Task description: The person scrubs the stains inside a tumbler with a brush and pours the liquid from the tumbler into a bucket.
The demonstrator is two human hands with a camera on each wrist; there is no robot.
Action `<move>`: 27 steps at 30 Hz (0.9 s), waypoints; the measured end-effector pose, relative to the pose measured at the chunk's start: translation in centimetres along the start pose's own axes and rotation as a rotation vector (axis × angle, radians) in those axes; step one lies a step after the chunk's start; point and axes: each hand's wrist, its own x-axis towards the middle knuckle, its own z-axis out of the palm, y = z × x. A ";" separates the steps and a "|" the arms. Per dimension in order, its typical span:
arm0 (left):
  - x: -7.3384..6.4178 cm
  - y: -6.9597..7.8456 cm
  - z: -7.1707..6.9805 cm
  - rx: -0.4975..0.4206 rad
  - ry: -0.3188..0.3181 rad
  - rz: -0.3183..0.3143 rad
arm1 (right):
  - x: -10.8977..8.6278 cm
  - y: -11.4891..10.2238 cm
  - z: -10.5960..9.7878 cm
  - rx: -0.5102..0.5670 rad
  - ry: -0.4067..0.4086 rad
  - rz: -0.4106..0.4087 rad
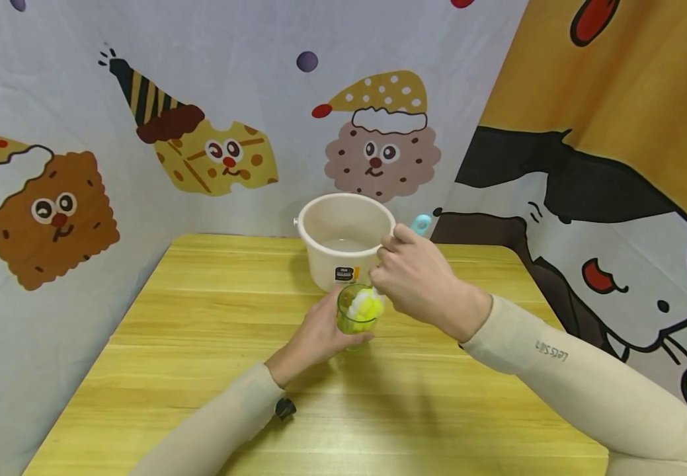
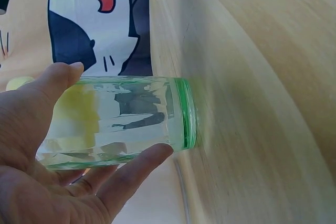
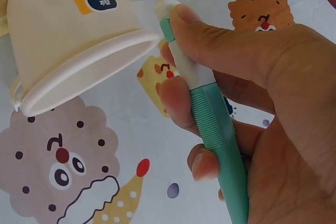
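Head view: cloth backdrop [image 1: 248, 86] fills the back and right side, printed with cartoon faces in party hats plus a big black-and-white animal on orange. Yellow wood-grain tabletop [image 1: 200, 311] below it. Cream sleeves [image 1: 581, 370] on both forearms, dark lettering on the right one. White bucket [image 1: 322, 261] upright near the tabletop's far edge, mouth up, dark-and-orange label [image 1: 346, 274] on the front.

Right hand [image 1: 417, 277] at the bucket's near right; fingers wrapped round the teal-and-white handle [image 3: 210, 114] of a sponge brush, thumb pressed along it. Left hand [image 1: 319, 327] lower, in front of the bucket; fingers and thumb curved round opposite sides of a clear green glass [image 2: 121, 119]. Glass roughly upright just in front of bucket; base on or barely above tabletop, can't tell which. Yellow-and-white sponge head [image 1: 367, 305] sits inside the glass's mouth, partly sticking out.
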 end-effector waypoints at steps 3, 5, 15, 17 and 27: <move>-0.1 0.0 0.0 -0.001 0.001 0.000 | -0.1 -0.1 -0.2 0.002 0.006 -0.005; -0.1 0.0 0.0 0.001 0.000 0.003 | -0.1 -0.2 -0.3 0.001 0.013 -0.010; 0.1 0.1 0.1 0.016 -0.009 -0.022 | -0.1 -0.6 -0.5 -0.031 0.048 -0.025; 0.1 0.1 0.1 0.020 -0.012 -0.033 | 0.0 -0.8 -0.5 -0.042 0.055 -0.029; 0.1 0.0 0.0 0.041 0.005 -0.002 | 0.6 -1.3 -0.8 -0.067 0.099 -0.044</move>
